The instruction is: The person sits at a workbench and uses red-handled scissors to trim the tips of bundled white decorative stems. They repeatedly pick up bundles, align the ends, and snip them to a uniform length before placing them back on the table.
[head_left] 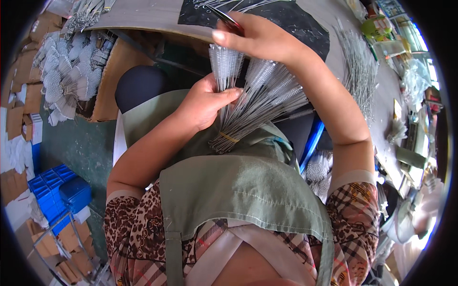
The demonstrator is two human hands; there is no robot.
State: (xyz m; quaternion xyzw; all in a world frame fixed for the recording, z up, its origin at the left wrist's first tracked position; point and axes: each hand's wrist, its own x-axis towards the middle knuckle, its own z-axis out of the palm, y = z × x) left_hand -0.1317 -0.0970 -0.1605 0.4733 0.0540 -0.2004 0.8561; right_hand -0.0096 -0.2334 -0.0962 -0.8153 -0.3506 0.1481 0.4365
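Observation:
A fanned bundle of thin wire brushes (273,97) with clear bristles lies over my lap, its bare wire ends gathered by a yellowish band (229,137). My left hand (206,101) is closed around a section of these brushes, thumb across the wires, their bristle ends pointing up. Above the bristles, at the table edge, my right hand (255,37) is closed on a slim tool with a red and black handle (231,22). The tool's kind is not clear, since the palm covers part of it.
Loose wires lie on a black mat (310,35) on the grey table (143,13). More long brushes (355,71) spread along the table at right. A cardboard box (106,97) of brush bundles (71,71) stands at left, with blue crates (55,188) on the floor.

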